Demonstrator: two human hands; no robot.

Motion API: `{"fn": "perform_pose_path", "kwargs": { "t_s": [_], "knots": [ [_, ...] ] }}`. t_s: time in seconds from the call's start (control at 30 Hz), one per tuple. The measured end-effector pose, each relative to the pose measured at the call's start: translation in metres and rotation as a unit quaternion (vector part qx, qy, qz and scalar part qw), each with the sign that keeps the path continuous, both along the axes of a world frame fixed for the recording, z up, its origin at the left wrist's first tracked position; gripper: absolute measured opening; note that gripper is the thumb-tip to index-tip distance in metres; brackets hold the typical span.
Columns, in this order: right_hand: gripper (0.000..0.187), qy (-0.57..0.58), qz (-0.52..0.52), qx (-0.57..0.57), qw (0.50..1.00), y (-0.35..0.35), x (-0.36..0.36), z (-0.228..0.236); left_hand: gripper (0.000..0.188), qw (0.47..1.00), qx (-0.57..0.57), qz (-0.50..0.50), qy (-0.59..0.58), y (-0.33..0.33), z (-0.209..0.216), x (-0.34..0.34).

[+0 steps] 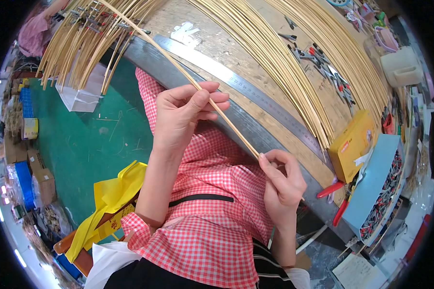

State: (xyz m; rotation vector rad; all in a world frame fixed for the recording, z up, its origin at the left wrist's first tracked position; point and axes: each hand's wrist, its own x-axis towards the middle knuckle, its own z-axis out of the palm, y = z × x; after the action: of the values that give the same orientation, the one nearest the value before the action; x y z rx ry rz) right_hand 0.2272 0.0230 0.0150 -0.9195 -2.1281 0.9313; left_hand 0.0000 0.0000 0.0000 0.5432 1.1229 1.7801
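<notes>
A long, thin pale bamboo strip [171, 59] slants across in front of me, from the far left down to the near right. My left hand [185, 107] is closed around its middle, thumb on top and fingers beneath. Lower down, my right hand [283, 180] pinches the strip between thumb and fingers near its close end. The strip hangs above my red-checked apron [212, 166] and the table's dark metal edge [243, 127]. A long steel ruler [226, 77] lies on the table just beyond my hands.
Bundles of bamboo strips [255, 45] cover the wooden table; more, with clips, overhang its left end [89, 43]. Loose spring clips [330, 72] lie between bundles. At right stand a yellow box [349, 149], a blue box of clips [364, 178], red-handled pliers [340, 213] and a white jug [401, 68].
</notes>
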Motion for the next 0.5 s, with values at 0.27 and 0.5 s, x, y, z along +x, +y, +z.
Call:
{"fn": "perform_pose_path", "kwargs": {
  "t_s": [0.27,0.5],
  "knots": [
    [0.023,-0.032,0.024,-0.004,0.999,0.023,0.012,0.005,0.019,0.999,0.01,-0.021,0.026,-0.005,0.006,0.005],
    [0.009,-0.196,-0.105,0.199,0.954,0.089,0.006,-0.005,0.018,0.996,-0.018,-0.065,0.055,-0.002,0.014,0.018]
  ]
}}
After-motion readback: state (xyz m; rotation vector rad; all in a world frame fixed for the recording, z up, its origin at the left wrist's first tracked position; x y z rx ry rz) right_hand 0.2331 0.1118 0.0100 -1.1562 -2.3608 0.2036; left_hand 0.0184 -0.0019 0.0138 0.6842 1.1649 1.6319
